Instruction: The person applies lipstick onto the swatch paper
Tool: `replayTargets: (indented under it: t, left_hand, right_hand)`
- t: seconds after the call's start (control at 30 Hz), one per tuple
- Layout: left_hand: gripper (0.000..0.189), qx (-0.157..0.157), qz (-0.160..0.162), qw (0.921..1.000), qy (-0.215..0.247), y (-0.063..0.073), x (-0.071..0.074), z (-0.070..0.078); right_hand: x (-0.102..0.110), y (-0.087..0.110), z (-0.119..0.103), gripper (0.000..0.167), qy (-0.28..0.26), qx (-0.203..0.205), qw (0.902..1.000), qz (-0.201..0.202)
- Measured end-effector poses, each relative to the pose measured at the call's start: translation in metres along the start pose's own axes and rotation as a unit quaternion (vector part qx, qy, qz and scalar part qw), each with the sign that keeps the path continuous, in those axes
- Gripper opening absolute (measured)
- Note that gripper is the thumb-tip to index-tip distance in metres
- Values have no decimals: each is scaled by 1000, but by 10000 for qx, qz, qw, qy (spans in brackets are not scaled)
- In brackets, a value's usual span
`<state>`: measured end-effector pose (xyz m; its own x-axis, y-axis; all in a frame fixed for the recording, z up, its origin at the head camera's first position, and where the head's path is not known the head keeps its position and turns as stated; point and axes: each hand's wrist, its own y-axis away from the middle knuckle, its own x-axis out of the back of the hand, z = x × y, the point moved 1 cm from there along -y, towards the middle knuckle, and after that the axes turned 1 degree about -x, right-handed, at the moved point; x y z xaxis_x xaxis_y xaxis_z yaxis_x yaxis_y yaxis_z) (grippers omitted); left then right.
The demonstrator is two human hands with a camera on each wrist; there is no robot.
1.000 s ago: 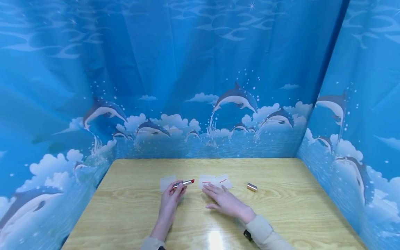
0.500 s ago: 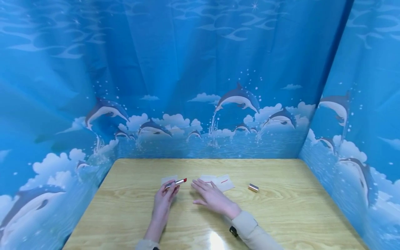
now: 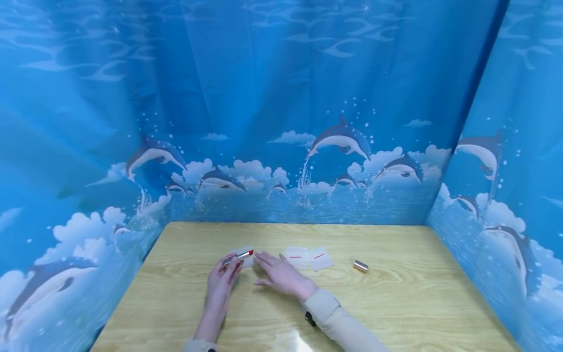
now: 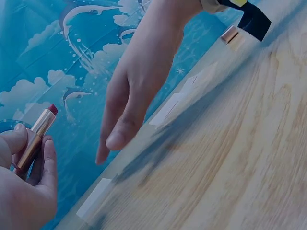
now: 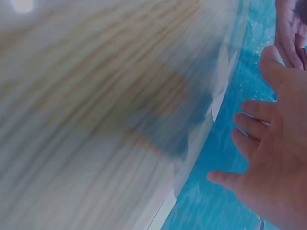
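An uncapped lipstick [image 3: 239, 257] with a red tip and a metallic tube is pinched between the thumb and fingers of my left hand [image 3: 219, 279]. In the left wrist view the lipstick [image 4: 37, 136] tilts up, its tip above the fingers. Under it in the head view lies a white paper piece [image 3: 248, 262], partly covered by the lipstick and the left hand. My right hand [image 3: 283, 275] hovers just right of that paper with fingers extended and nothing in its grasp. The right wrist view shows its palm [image 5: 276, 187] with the fingers spread.
Two more white paper pieces, a left one [image 3: 297, 263] and a right one [image 3: 323, 264], each bear a red stroke. Farther right on the wooden table [image 3: 396, 303] lies the metallic lipstick cap [image 3: 360, 266]. A blue dolphin-print curtain [image 3: 272, 98] stands behind the table.
My right hand has moved left, off the two marked papers toward the left paper. My left hand, still pinching the lipstick, has shifted slightly left. The head view has turned a little.
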<state>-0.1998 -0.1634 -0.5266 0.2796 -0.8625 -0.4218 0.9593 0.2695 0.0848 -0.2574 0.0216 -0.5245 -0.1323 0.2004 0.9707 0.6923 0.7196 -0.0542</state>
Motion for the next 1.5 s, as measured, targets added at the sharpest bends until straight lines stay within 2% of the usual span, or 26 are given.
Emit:
replayTargets:
  t: [0.3, 0.67, 0.93, 1.17, 1.5]
  left_hand:
    - [48, 210, 177, 9996, -86, -2, 6, 5]
    - [47, 233, 232, 9994, -80, -4, 8, 7]
    - [48, 175, 206, 9996, -42, -4, 8, 4]
    - [50, 299, 244, 9992, -101, -3, 6, 4]
    - [46, 180, 180, 9997, -23, -2, 6, 2]
  right_hand:
    - [-9, -15, -8, 72, 174, 26, 9993, -329]
    - [-9, -17, -10, 71, 348, -28, 9974, -627]
    - [-3, -5, -7, 72, 336, -30, 9967, -734]
    - [2, 6, -5, 70, 239, -12, 9965, -805]
    - [3, 23, -2, 70, 342, 34, 9960, -828]
